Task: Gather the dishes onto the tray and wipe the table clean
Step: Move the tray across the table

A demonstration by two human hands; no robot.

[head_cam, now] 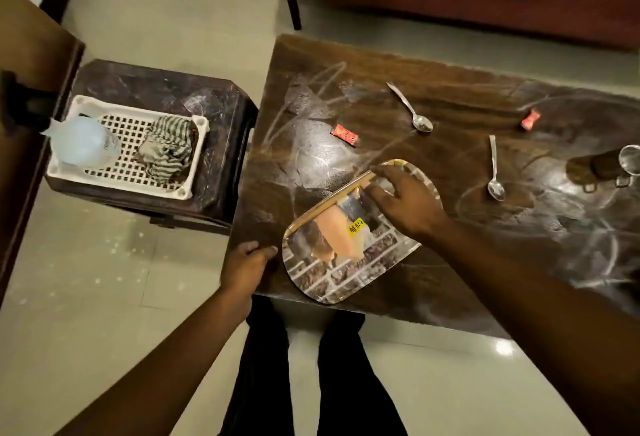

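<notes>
I am watching the table [450, 262] from above through the head camera. The tray [346, 273] – an oval one with a printed picture and a yellow price sticker – is lying at the table's near left corner, its near end reaching the near edge. The right hand [405, 203] is reaching over the tray and curling its fingers round the far rim, pinching it. The left hand [244, 266] is gripping the table's left edge right at the near corner, fingers curled over the edge, thumb pointing at the tray and lying just beside its rim.

The dishes are lying out on the tabletop, well apart from the tray. One spoon [412, 110] is lying toward the far edge, and a second spoon [494, 172] is lying nearer the middle, bowl toward me. A red wrapper [344, 134] is sitting between the tray and the far left corner, and another red wrapper [530, 119] is lying beyond the second spoon. At the right edge of my view a steel vessel [628, 160] is showing – too cropped to tell more. Pale smears are streaking the tabletop.

Left of the table a dark stool [221, 103] is carrying a white basket [195, 162], holding a striped cloth [166, 148] and a pale bottle [83, 141].
</notes>
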